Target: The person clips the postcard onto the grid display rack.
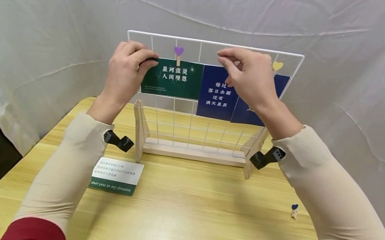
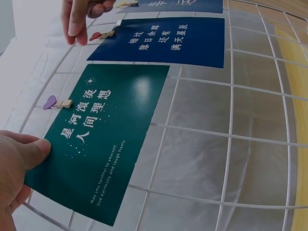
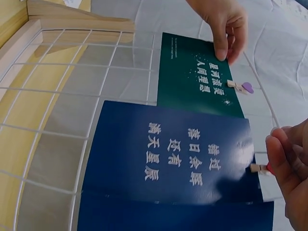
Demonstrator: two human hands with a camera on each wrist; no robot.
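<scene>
Two hands: left point(image 1: 127, 66) pinching green card point(image 1: 171, 84), right point(image 1: 250, 77) loosely curled beside red-heart clip point(image 2: 96, 35).

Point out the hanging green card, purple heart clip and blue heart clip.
Hanging green card point(image 2: 101, 134): left wrist view, middle of its front.
Purple heart clip point(image 2: 59, 103): left wrist view, on its wooden peg.
Blue heart clip point(image 1: 294, 213): head view, on its wooden peg.

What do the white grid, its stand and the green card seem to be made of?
White grid: probably coated metal wire, satin; bars thin and straight. Stand: likely bare wood, matte, pale with grain. Green card: seemingly card stock, semi-gloss, showing a bright sheen.
</scene>
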